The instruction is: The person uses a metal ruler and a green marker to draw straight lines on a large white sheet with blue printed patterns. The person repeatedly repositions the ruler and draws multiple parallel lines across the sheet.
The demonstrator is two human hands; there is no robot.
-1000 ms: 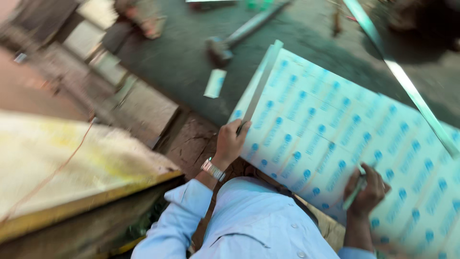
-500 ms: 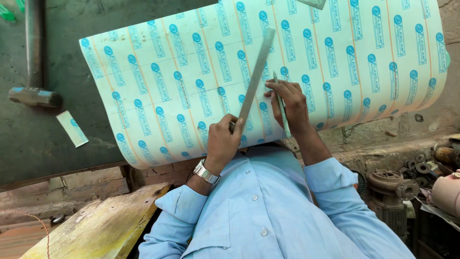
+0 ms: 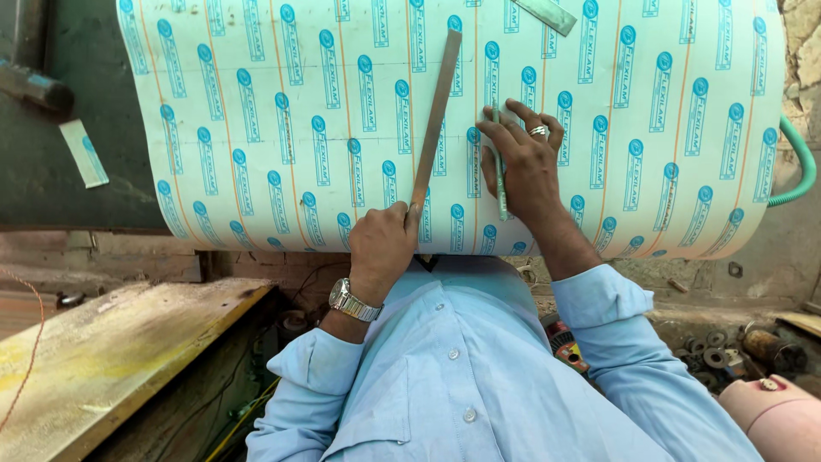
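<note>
Laminate sheet (image 3: 256,128), pale with rows of blue printed ovals and thin orange lines, lies spread over a dark workbench (image 3: 77,188) and overhangs its near edge just above your chest. In the head view, your left hand (image 3: 382,248) is clamped on the near end of a long metal straightedge (image 3: 434,120), thumb and fingers closed around it, the rule running up and away across the sheet at a slight tilt. Your right hand (image 3: 526,167) lies flat just beside it, fingers spread and pressing the sheet, a thin green pencil (image 3: 499,171) pinned under the first finger and lying nearly parallel to the rule. A second metal strip (image 3: 547,13) rests at the far edge, a green hose (image 3: 800,167) curves off the right side, and a paper scrap (image 3: 84,152) lies on the bench. By the look of it, you are at the marking-out step; the next stroke calls for the rule held dead still and the pencil tip brought tight against its edge.
</note>
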